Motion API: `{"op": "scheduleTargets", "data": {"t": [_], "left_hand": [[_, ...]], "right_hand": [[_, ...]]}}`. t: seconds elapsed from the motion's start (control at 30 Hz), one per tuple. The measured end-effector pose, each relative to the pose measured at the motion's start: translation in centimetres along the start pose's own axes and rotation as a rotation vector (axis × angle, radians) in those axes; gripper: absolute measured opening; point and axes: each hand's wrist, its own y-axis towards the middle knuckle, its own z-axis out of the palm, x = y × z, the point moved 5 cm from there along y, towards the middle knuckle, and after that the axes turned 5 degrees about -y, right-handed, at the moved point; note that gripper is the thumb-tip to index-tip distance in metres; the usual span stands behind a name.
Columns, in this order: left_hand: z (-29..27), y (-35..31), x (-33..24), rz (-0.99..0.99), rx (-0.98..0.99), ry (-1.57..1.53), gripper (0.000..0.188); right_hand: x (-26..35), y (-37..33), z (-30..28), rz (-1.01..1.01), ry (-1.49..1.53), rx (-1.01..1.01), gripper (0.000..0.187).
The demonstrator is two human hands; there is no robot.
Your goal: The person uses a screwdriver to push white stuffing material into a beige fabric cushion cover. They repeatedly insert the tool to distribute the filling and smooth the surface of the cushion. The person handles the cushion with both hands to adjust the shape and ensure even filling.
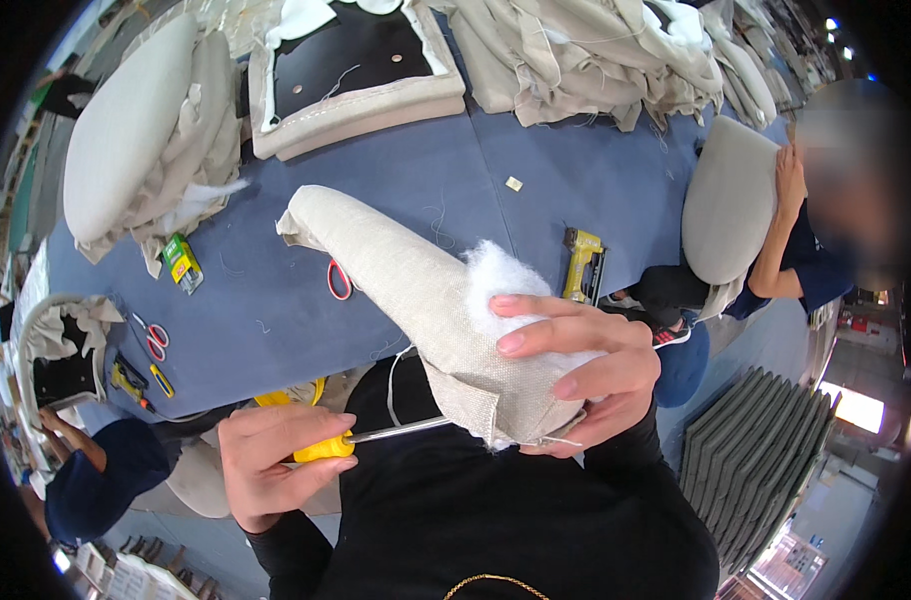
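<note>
My left hand (281, 462) is wrapped round the yellow handle of a screwdriver (401, 430). The shaft points right, and its tip goes in at the lower edge of a long beige fabric-covered padded piece (386, 255). My right hand (611, 372) grips the wide near end of that piece, fingers over the top and thumb underneath. White fluffy stuffing (501, 278) bulges out beside and under my right fingers. The narrow end of the piece reaches away to the upper left over the blue table (396, 160). The screwdriver's tip is hidden by the fabric.
Red-handled scissors (340, 280), a green box (183, 263) and a yellow staple gun (583, 265) lie on the table. Padded beige pieces (126, 130) and a fabric pile (596, 60) stand at the back. Co-workers are at right and lower left; one holds a beige cushion (728, 200).
</note>
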Motion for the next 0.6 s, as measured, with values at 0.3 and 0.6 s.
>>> {"op": "scheduleTargets", "data": {"t": [0.3, 0.6], "left_hand": [[0.4, -0.5, 0.0, 0.069, -0.013, 0.000, 0.034], [-0.2, 0.9, 1.0, 0.082, -0.016, -0.089, 0.034]], "right_hand": [[-0.1, 0.0, 0.1, -0.084, 0.002, -0.003, 0.068], [-0.4, 0.0, 0.4, -0.195, 0.008, -0.016, 0.066]]}}
